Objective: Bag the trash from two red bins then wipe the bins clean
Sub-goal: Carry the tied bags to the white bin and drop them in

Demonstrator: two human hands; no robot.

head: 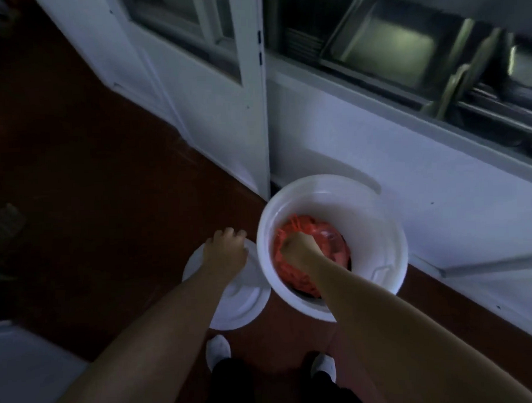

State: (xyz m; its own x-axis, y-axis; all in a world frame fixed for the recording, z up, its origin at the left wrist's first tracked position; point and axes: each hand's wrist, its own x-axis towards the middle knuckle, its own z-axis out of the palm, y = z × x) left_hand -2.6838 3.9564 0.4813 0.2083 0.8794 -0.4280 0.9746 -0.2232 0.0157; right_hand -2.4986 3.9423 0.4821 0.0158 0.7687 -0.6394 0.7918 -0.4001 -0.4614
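- A dim room is shown: a dark reddish-brown floor (107,191) fills the left of the frame, a white door (212,91) and a white wall (408,172) run across the upper half, and a window (404,45) sits at the upper right.
- A white bin (389,236) stands at lower centre, just beside the foot of the door; no red shell can be seen from above.
- A red bag (296,230) lies bunched deep inside the bin.
- The right hand (298,248) is sunk into the bin, its fingers curled into the red bag, which appears to be gripped.
- A white lid (247,301) lies to the left of the bin, touching or just beside it.
- The left hand (227,248) rests on the lid with fingers bent over its far edge; whether the lid is truly clasped cannot be told.
- White shoes (218,350) are seen at the bottom centre.
- The task is judged to be at an early stage: one bin is uncovered, its bag not yet lifted out.
- A second bin is not in view, and no cloth is seen, so the wiping is judged to remain.
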